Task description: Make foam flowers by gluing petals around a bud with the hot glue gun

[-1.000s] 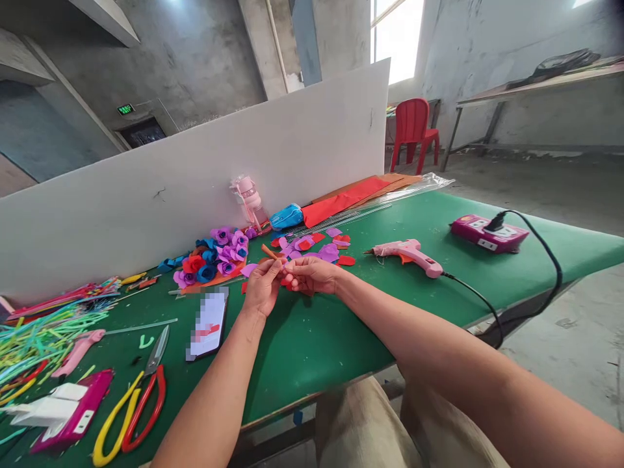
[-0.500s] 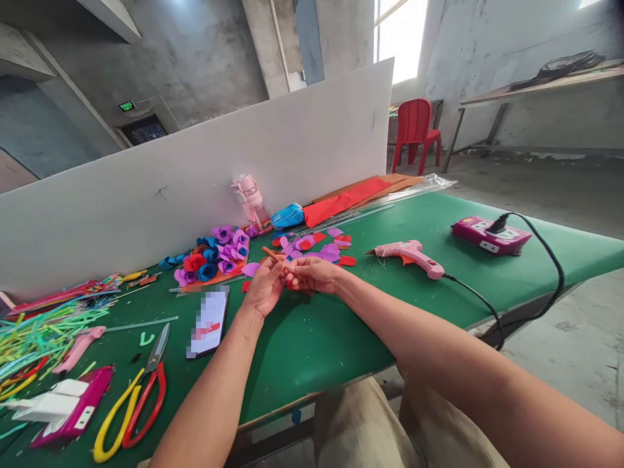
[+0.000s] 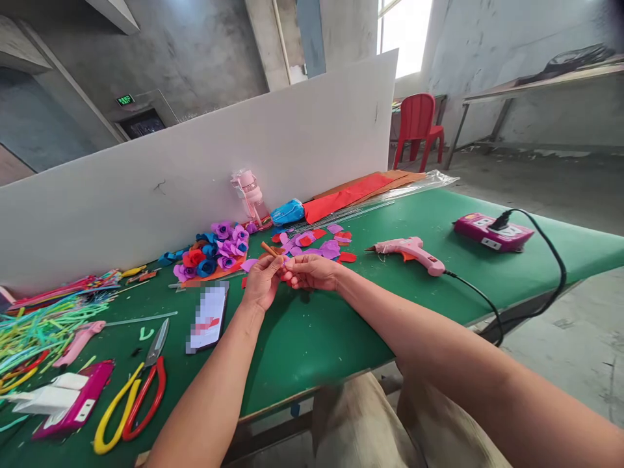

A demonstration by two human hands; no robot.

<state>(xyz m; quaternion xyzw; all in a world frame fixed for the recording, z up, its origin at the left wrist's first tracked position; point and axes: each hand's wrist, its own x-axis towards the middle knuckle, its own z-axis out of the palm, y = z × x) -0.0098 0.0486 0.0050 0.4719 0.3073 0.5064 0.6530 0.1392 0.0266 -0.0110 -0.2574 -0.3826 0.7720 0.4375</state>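
My left hand (image 3: 263, 281) is closed, with a thin brown rolled piece (image 3: 270, 249) poking out past its thumb and fingertips. Against it works my right hand (image 3: 314, 272), its thumb and fingers pinched together. A bit of purple shows where the fingertips meet; I cannot make out what exactly the right fingers hold. Just beyond the hands lie loose purple petals (image 3: 330, 249) and red petals (image 3: 347, 258). Finished-looking purple, red and blue flowers (image 3: 227, 250) are heaped to the left of them.
A pink glue gun (image 3: 409, 252) lies at the right, its cord running off the edge near a magenta power strip (image 3: 492, 233). Left of my hands are a phone (image 3: 208, 318), scissors (image 3: 146, 383) and tangled coloured strips (image 3: 53, 338). A pink bottle (image 3: 249, 195) stands by the white partition (image 3: 316, 123).
The hands stay together at almost the same spot, while the fingers have shifted slightly around the brown piece. The view has tilted a little.
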